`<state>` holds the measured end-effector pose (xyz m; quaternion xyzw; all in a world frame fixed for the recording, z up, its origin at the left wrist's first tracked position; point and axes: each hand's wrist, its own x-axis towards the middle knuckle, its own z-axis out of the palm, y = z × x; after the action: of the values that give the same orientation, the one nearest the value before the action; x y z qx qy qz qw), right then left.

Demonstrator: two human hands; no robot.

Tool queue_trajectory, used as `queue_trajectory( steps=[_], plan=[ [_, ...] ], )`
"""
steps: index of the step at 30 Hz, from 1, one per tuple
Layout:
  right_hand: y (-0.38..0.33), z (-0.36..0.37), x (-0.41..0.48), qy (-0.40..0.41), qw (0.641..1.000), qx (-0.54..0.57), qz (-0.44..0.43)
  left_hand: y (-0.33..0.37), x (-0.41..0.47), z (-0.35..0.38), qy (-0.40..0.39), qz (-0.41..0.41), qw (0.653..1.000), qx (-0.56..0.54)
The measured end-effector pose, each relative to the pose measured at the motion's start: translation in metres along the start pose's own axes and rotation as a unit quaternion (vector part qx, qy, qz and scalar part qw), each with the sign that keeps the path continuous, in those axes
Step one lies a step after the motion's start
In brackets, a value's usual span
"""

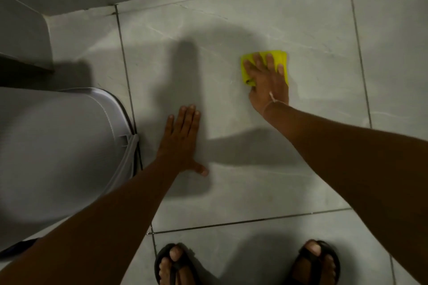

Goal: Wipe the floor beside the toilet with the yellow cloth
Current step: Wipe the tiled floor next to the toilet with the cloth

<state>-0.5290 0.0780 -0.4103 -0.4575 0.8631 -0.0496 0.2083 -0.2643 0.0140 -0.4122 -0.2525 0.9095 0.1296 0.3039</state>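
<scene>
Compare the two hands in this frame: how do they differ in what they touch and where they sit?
The right hand presses flat on the yellow cloth; the left hand lies bare on the floor tile, with nothing under it. The left hand is close beside the toilet; the right hand is farther from it, nearer the wall. The right wrist wears a thin string; the left shows none. Both are open, palm down, fingers pointing toward the wall.

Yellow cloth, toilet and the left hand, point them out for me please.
yellow cloth [281,58]: head view, bare far corner.
toilet [58,146]: head view, middle of lid.
left hand [183,139]: head view, back of hand, flat on floor.
</scene>
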Motion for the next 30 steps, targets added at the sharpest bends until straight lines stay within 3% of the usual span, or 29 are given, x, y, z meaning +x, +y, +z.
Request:
queue_trajectory(
  steps=[2, 5, 7, 10, 13, 15, 17, 20, 22, 24, 27, 29, 30],
  plan=[
    [-0.013, 0.007, -0.004, -0.014, 0.996, -0.019, -0.084, -0.001, 0.0, -0.001, 0.0, -0.001, 1.0, 0.001],
    [-0.005, 0.024, -0.065, -0.079, 0.958, -0.059, -0.269, 0.0, 0.0, -0.001, 0.008, -0.001, 1.0, 0.0],
    [0.018, 0.024, -0.103, -0.111, 0.938, -0.067, -0.321, 0.001, -0.002, -0.002, 0.005, -0.003, 1.0, 0.001],
    [0.036, 0.019, -0.094, -0.073, 0.966, -0.015, -0.246, 0.0, -0.001, -0.001, 0.008, -0.006, 1.0, 0.004],
    [0.001, 0.017, -0.051, -0.022, 0.997, 0.009, -0.077, 0.0, -0.002, 0.0, 0.01, -0.007, 1.0, 0.003],
    [-0.027, 0.017, -0.031, -0.011, 0.999, 0.012, -0.04, 0.0, -0.002, -0.001, 0.006, -0.002, 1.0, 0.006],
    [-0.038, 0.023, -0.035, -0.029, 0.993, -0.013, -0.114, -0.002, -0.002, -0.002, 0.009, 0.001, 1.0, 0.004],
    [-0.011, 0.032, -0.082, -0.082, 0.953, -0.051, -0.287, -0.003, -0.002, -0.001, 0.013, 0.003, 1.0, -0.003],
    [0.022, 0.026, -0.1, -0.101, 0.939, -0.052, -0.324, -0.004, -0.001, 0.001, 0.017, 0.0, 1.0, -0.009],
    [0.037, 0.02, -0.088, -0.079, 0.966, -0.026, -0.245, -0.005, -0.001, 0.002, 0.016, -0.002, 1.0, -0.012],
    [0.002, 0.018, -0.042, -0.01, 0.999, 0.012, -0.044, -0.005, 0.0, 0.002, 0.014, -0.002, 1.0, -0.015],
    [-0.03, 0.015, -0.016, 0.004, 1.0, 0.023, -0.003, -0.004, 0.0, 0.002, 0.014, 0.0, 1.0, -0.017],
    [-0.039, 0.015, -0.012, 0.002, 0.999, 0.017, -0.029, -0.005, 0.0, 0.001, 0.014, 0.0, 1.0, -0.018]
  ],
)
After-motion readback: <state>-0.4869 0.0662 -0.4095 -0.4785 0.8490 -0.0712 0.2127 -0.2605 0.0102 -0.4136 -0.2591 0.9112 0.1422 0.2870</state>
